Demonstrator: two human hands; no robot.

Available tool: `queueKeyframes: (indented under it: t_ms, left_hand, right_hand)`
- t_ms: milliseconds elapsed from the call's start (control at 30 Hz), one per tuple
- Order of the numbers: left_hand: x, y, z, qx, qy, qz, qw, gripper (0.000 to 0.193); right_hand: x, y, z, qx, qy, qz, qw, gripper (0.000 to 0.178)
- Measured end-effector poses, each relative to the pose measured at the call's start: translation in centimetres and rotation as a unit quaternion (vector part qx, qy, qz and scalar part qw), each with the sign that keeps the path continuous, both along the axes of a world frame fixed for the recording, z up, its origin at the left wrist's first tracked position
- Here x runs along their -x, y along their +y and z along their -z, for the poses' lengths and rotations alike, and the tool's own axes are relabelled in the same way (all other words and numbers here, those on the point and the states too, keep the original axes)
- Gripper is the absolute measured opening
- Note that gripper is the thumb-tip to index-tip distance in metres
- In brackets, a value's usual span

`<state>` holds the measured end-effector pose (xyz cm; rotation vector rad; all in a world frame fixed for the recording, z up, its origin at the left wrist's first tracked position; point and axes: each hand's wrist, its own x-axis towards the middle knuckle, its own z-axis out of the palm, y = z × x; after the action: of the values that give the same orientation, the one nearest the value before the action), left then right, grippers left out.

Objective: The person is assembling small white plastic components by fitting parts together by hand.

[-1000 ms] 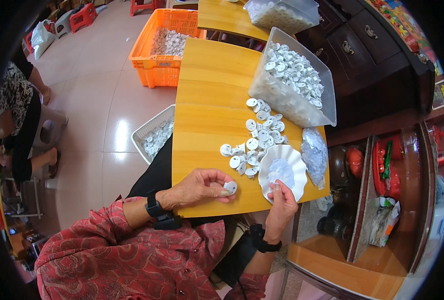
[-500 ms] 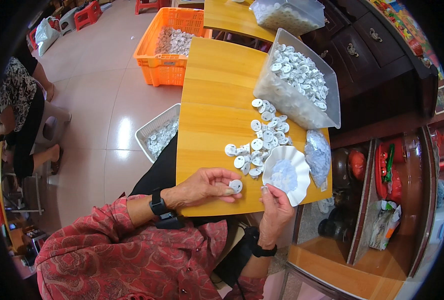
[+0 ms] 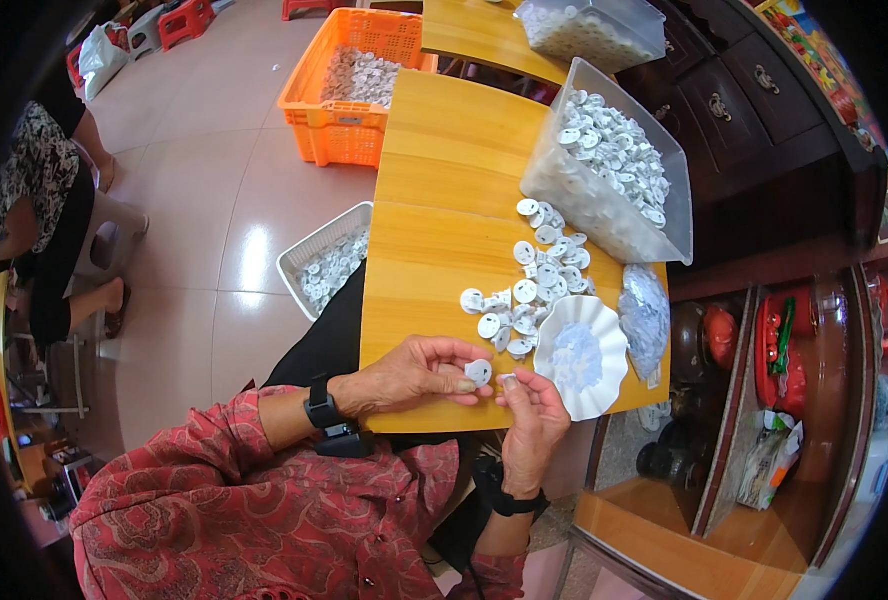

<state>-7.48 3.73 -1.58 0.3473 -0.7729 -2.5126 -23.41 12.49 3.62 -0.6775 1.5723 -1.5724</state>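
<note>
My left hand [image 3: 426,376] pinches a round white plastic part [image 3: 478,372] with a small dark mark on its face, above the near edge of the yellow table [image 3: 424,250]. Just to its right, my right hand [image 3: 536,405] is closed with thumb and finger on a tiny white piece [image 3: 508,378], its kind too small to make out. A white wavy-rimmed dish [image 3: 612,375] holding small pale bluish pieces stands beyond the right hand. Several similar round white parts [image 3: 526,290] lie in a loose pile behind the dish.
A clear bin [image 3: 604,215] full of white parts stands at the table's far right, by a filled clear bag [image 3: 644,318]. On the floor to the left are an orange crate [image 3: 339,130] and a white basket [image 3: 289,270]. Shelves [image 3: 724,400] flank the right; a seated person [image 3: 49,210] is far left.
My right hand has moved left from the dish's near rim to beside the round part, with a tiny white piece in its fingertips. My left hand stays nearly in place.
</note>
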Motion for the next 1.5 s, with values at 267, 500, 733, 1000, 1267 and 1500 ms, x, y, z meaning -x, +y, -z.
queueKeyframes:
  t_ms: [267, 500, 733, 1000, 1267, 1500]
  left_hand:
    - [-0.1, 0.0, -0.3, 0.013, -0.008, 0.0, 1.0, 0.04]
    - [-0.2, 0.0, 0.0, 0.016, -0.017, 0.002, 1.0, 0.039]
    - [-0.2, 0.1, 0.1, 0.024, -0.025, 0.002, 0.999, 0.039]
    - [-0.3, 0.0, 0.1, 0.032, -0.02, 0.012, 0.999, 0.039]
    - [-0.4, 0.0, 0.1, 0.04, -0.029, 0.022, 0.999, 0.038]
    - [-0.4, 0.0, 0.3, 0.046, -0.039, 0.024, 0.998, 0.039]
  right_hand:
    - [-0.1, 0.4, 0.8, -0.011, 0.076, -0.03, 0.997, 0.011]
    - [-0.1, 0.6, 0.7, -0.03, 0.173, -0.033, 0.984, 0.01]
    - [-0.3, 0.9, 0.9, -0.026, 0.097, -0.022, 0.995, 0.009]
    - [-0.9, 0.2, 1.0, 0.032, 0.21, -0.047, 0.976, 0.008]
    - [-1.1, 0.2, 1.0, 0.03, 0.235, -0.052, 0.97, 0.009]
    - [-1.0, 0.5, 1.0, 0.023, 0.24, -0.068, 0.968, 0.009]
